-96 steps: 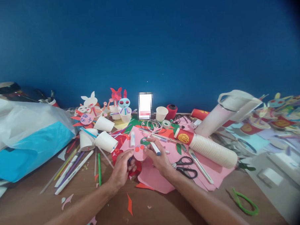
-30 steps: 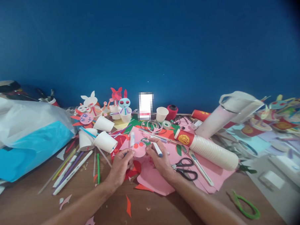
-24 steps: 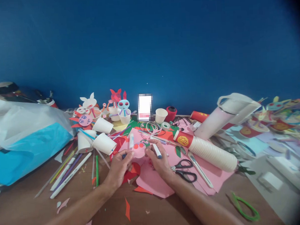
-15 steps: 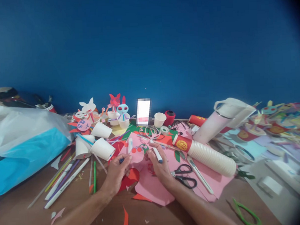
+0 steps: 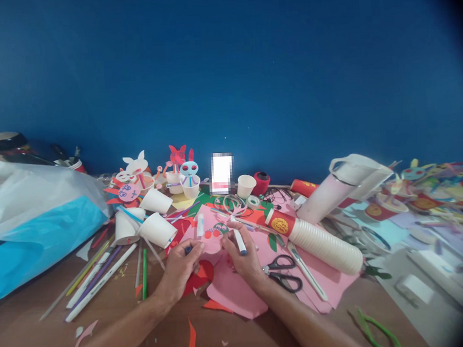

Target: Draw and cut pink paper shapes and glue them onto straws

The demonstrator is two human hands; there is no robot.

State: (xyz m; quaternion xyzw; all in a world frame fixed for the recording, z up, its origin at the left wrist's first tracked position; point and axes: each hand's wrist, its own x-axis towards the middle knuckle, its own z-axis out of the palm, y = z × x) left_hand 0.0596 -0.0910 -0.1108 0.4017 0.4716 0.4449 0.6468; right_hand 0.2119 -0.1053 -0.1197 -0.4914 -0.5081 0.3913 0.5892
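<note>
My left hand is closed on the left edge of a pink paper face with red round pieces and drawn lashes. A dark blue cap shows between its fingers. On the other side, my right hand pinches the face's right edge and also holds a white marker with a blue end. Behind the face, another white marker lies on pink paper. Black-handled scissors rest just right of my right hand.
White paper cups and pens lie at left, near a blue and white bag. Rabbit figures in cups stand behind. To the right are a cup stack, a cutter, a jug and green scissors.
Both hands keep hold of the pink face. The marker in my right hand has tilted and shifted slightly left, and the view has moved a little.
</note>
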